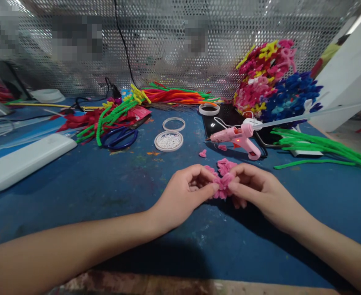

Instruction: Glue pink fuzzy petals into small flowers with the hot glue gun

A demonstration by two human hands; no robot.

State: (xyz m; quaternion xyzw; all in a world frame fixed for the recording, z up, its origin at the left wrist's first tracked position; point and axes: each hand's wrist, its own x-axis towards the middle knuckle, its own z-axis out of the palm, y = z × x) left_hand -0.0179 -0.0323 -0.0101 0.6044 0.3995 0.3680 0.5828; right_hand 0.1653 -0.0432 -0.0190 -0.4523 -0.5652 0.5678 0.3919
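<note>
Between my two hands is a fuzzy pink pipe-cleaner flower point(221, 189). My left hand point(189, 191) pinches its left side between thumb and fingers. From the other side, my right hand point(257, 189) grips a petal, fingers closed. Just behind the flower lie more pink pipe-cleaner pieces point(226, 165), partly covered by my hands. A small pink loop point(202, 153) rests on the blue table farther back. Beyond it stands a pink glue gun point(238, 138) with a long clear glue stick in its rear and its nozzle pointing left.
A round dish of white beads point(168, 141) and dark blue scissors point(119, 138) lie to the left. Green pipe cleaners point(318, 148) spread at the right. Colourful pipe-cleaner bunches point(263, 78) stand against the perforated metal panel point(168, 53). A white oblong case point(29, 159) sits far left.
</note>
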